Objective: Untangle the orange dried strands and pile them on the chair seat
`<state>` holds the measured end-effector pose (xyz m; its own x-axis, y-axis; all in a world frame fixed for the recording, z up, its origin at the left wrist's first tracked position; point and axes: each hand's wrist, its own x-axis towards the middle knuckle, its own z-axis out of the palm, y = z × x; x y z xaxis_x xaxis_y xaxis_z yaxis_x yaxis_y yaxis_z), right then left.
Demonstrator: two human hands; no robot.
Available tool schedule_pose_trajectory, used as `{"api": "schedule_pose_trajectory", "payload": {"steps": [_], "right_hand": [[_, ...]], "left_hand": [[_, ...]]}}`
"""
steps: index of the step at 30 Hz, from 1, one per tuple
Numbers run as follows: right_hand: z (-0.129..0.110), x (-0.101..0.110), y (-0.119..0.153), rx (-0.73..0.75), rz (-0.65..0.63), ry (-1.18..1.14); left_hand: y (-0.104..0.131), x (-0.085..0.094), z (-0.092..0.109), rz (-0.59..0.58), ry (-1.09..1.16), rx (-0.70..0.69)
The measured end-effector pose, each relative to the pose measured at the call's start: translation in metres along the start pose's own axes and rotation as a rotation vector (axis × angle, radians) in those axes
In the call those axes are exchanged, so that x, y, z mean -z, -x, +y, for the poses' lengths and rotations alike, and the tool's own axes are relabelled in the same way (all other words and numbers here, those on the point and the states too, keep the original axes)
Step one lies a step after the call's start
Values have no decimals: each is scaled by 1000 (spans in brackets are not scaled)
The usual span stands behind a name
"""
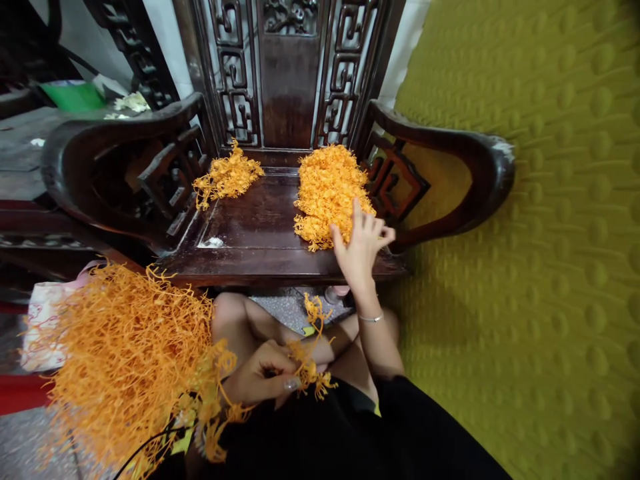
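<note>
Over the front right part of the dark wooden chair seat (255, 213), my right hand (361, 245) has its fingers spread at the edge of a thick orange pile (330, 187) of knotted strands. My left hand (265, 373) is low over my lap, thumb and fingers pressed together on a few orange strands (313, 373) that dangle to its right. A smaller orange bunch (229, 175) lies at the back left of the seat. Left of my legs is a large heap of loose orange strands (135, 353).
Curved armrests (450, 143) flank the seat, with a carved back behind. At the right stands a bumpy yellow-green surface (525, 267). A white patterned bag (43, 320) is behind the heap; a green container (73, 95) sits at the upper left.
</note>
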<state>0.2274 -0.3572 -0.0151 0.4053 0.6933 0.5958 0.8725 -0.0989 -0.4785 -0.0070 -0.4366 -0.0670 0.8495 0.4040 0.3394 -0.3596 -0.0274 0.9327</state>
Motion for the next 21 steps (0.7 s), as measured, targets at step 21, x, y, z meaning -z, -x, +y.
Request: {"api": "schedule_pose_trajectory", "payload": {"steps": [21], "right_hand": [[9,61,61,415,-903,-1106]], "left_hand": [[1,3,-4,122,-26,130]]}}
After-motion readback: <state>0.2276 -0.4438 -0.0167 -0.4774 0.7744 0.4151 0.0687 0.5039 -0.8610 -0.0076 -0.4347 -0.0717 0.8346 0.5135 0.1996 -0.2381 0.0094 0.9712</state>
